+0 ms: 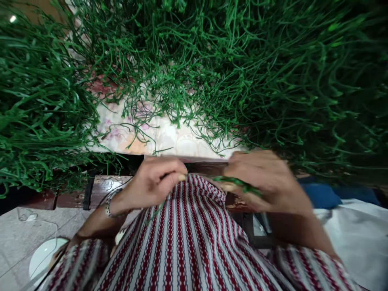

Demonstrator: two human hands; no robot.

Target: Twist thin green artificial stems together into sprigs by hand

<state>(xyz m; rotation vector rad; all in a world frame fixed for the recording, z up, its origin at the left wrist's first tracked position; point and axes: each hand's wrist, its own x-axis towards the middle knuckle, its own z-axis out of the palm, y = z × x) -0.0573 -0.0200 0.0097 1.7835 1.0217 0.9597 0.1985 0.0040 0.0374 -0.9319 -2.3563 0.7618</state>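
Note:
Thumb and forefinger of my left hand (159,180) are pinched together above my lap. What lies between them is too small to name, though a faint thin strand seems to run from there toward the other hand. A bit of green stem (156,213) hangs just below that hand. My right hand (260,182), smeared by motion, is closed around a green plastic-looking stem (239,184) at the table's front edge. Beyond both hands, heaps of similar green branching stems (188,81) cover much of the table.
A floral cloth (169,137) shows on the table between the heaps. Stems (39,121) overhang the front edge at left, and a thick pile (318,93) fills the right. White sheeting (357,238) and blue fabric (321,194) lie at lower right. A white round object (42,258) is at lower left.

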